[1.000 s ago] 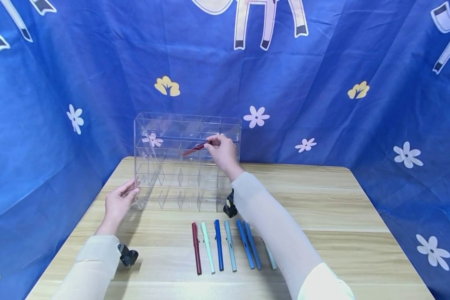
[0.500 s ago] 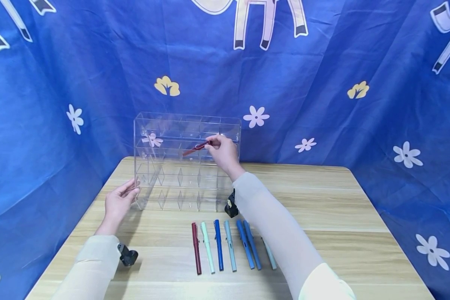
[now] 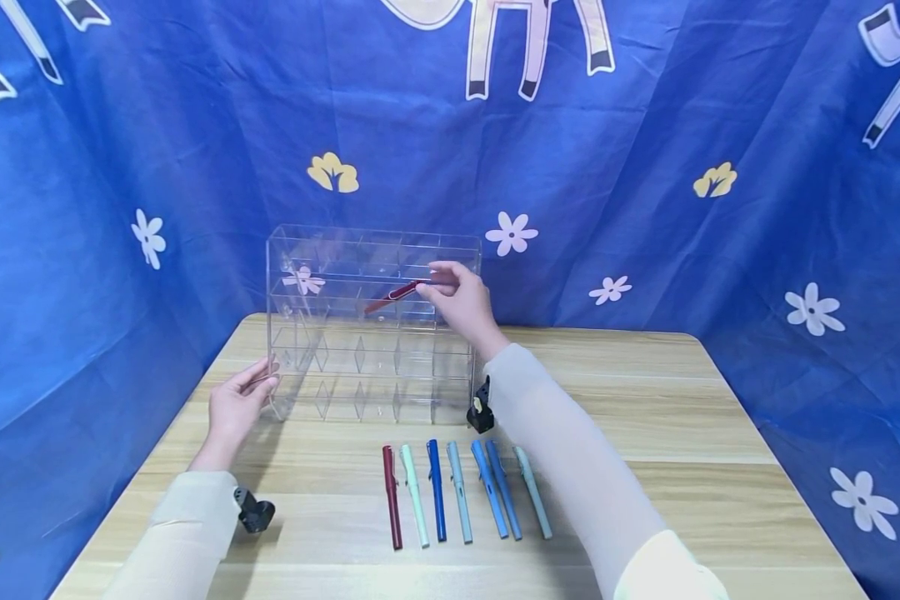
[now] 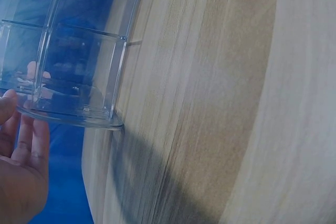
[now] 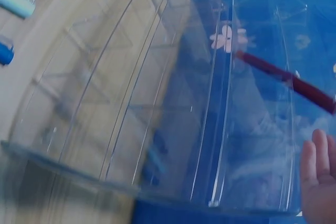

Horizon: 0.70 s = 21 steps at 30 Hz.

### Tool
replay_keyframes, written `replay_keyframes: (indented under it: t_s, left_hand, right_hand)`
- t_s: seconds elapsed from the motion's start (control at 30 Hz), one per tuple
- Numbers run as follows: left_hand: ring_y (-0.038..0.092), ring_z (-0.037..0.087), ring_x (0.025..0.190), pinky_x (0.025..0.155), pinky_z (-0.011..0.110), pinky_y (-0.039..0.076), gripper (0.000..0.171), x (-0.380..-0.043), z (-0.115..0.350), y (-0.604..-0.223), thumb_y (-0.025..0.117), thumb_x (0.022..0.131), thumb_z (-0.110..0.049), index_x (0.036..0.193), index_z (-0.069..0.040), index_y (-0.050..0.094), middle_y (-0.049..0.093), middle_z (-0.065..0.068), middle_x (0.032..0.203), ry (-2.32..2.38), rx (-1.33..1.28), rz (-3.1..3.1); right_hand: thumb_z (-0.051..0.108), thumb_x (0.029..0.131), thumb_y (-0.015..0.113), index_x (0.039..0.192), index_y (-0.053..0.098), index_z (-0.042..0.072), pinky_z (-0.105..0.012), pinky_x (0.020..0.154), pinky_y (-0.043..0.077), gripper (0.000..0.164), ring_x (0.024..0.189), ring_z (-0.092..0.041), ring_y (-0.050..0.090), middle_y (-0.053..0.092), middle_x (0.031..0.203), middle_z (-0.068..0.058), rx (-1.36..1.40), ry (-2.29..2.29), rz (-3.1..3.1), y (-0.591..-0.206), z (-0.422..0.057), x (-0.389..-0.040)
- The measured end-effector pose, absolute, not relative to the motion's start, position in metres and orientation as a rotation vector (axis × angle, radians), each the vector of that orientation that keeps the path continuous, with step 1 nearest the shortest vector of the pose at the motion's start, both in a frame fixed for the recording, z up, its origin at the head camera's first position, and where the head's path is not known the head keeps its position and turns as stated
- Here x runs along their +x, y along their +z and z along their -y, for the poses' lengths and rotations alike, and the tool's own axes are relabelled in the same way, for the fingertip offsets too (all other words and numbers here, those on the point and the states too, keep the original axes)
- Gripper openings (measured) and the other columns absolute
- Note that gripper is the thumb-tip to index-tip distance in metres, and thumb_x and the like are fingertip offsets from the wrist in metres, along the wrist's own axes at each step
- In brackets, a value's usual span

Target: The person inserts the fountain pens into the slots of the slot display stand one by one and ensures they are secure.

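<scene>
A clear plastic rack (image 3: 378, 367) with several compartments stands upright at the back left of the table. My left hand (image 3: 237, 406) holds its left side edge low down, thumb on one side and fingers on the other; the left wrist view shows this hand (image 4: 23, 166) at the rack's edge. A dark red pen (image 3: 392, 297) lies slanted in an upper row. Beside its right end is my right hand (image 3: 465, 304), thumb and fingers spread. In the right wrist view, straight fingers (image 5: 316, 156) stand apart from the pen (image 5: 286, 78).
On the table in front of the rack lie several capped pens side by side: dark red (image 3: 392, 497), mint green (image 3: 415, 497), dark blue (image 3: 437, 492), and lighter blues (image 3: 489, 490). A blue patterned cloth (image 3: 607, 150) hangs behind and around the table (image 3: 645, 417).
My right hand has let go of the dark red pen and shifted a little to the right. The pen stays in the rack. My left hand has not moved.
</scene>
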<state>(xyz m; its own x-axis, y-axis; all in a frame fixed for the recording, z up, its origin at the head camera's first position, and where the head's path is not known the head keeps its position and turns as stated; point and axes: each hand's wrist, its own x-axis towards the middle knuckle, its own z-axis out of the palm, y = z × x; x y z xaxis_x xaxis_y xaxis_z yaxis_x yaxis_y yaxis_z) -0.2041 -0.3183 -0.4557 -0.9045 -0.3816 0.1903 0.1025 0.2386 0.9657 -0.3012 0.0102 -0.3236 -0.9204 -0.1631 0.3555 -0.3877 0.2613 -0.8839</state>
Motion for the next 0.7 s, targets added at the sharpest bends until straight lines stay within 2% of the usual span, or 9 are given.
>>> replay_keyframes:
  t_s: [0.23, 0.4, 0.53, 0.63, 0.7]
  left_hand:
    - [0.059, -0.013, 0.080, 0.068, 0.013, 0.055, 0.044, -0.203, 0.319, -0.455, 0.062, 0.092, -0.003, 0.132, 0.008, 0.048, 0.065, -0.014, 0.105, -1.683, 0.243, 2.155]
    - [0.060, -0.013, 0.080, 0.068, 0.011, 0.054, 0.044, -0.203, 0.318, -0.455, 0.063, 0.092, -0.004, 0.132, 0.007, 0.048, 0.066, -0.012, 0.106, -1.685, 0.249, 2.160]
    - [0.059, -0.013, 0.080, 0.067, 0.011, 0.054, 0.044, -0.203, 0.318, -0.455, 0.063, 0.092, -0.004, 0.132, 0.006, 0.049, 0.066, -0.011, 0.107, -1.686, 0.264, 2.161]
    - [0.059, -0.013, 0.080, 0.067, 0.010, 0.054, 0.044, -0.204, 0.319, -0.455, 0.063, 0.092, -0.003, 0.133, 0.006, 0.049, 0.066, -0.014, 0.105, -1.689, 0.272, 2.162]
    - [0.059, -0.013, 0.080, 0.067, 0.011, 0.054, 0.045, -0.204, 0.318, -0.455, 0.063, 0.091, -0.003, 0.133, 0.006, 0.048, 0.066, -0.014, 0.105, -1.692, 0.273, 2.161]
  right_hand:
    - [0.023, 0.089, 0.070, 0.122, 0.062, 0.007, -0.027, 0.080, 0.056, 0.037, 0.093, -0.016, 0.066, 0.068, 0.108, -0.005, 0.538, 1.737, 2.229, -0.325, -0.038, -0.304]
    - [0.016, 0.091, 0.067, 0.122, 0.060, 0.000, -0.038, 0.076, 0.059, 0.035, 0.089, -0.025, 0.067, 0.067, 0.105, -0.013, 0.539, 1.818, 2.113, -0.331, -0.061, -0.306]
    - [0.014, 0.093, 0.064, 0.122, 0.059, 0.000, -0.041, 0.076, 0.059, 0.033, 0.088, -0.025, 0.067, 0.067, 0.104, -0.015, 0.500, 1.853, 2.088, -0.340, -0.081, -0.307]
    - [0.015, 0.093, 0.063, 0.123, 0.059, 0.001, -0.034, 0.074, 0.060, 0.033, 0.088, -0.023, 0.067, 0.066, 0.106, -0.017, 0.459, 1.866, 2.105, -0.348, -0.096, -0.305]
    - [0.013, 0.094, 0.062, 0.124, 0.057, -0.001, -0.030, 0.073, 0.059, 0.034, 0.091, -0.026, 0.066, 0.065, 0.109, -0.020, 0.431, 1.887, 2.131, -0.346, -0.105, -0.296]
